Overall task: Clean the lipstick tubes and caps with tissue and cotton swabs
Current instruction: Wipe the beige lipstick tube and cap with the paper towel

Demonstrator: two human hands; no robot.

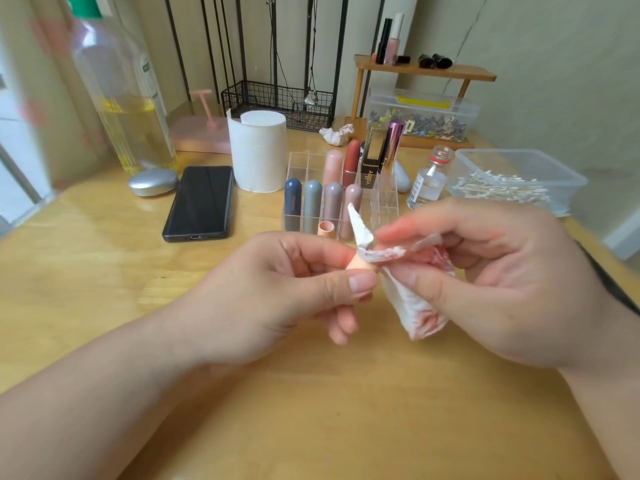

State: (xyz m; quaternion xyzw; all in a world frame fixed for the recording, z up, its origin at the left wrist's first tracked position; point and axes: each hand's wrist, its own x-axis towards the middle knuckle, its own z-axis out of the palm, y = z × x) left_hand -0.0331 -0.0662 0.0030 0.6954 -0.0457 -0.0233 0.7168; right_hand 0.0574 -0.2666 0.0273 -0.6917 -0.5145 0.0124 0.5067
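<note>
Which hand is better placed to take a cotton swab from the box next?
Probably the right hand: the swab box stands to the right, just beyond it. It must drop the tissue first. The left hand grips the peach tube.

I see a pale wooden table (104,278) with a glossy top that fills most of the view, and it stands against a plain beige wall (554,57). At the back of the table there is a small wooden shelf (426,69) on slanted legs, and beside it thin black metal bars (341,46) rise in front of the wall. The light is soft and even, with weak reflections on the table at the left.
</note>
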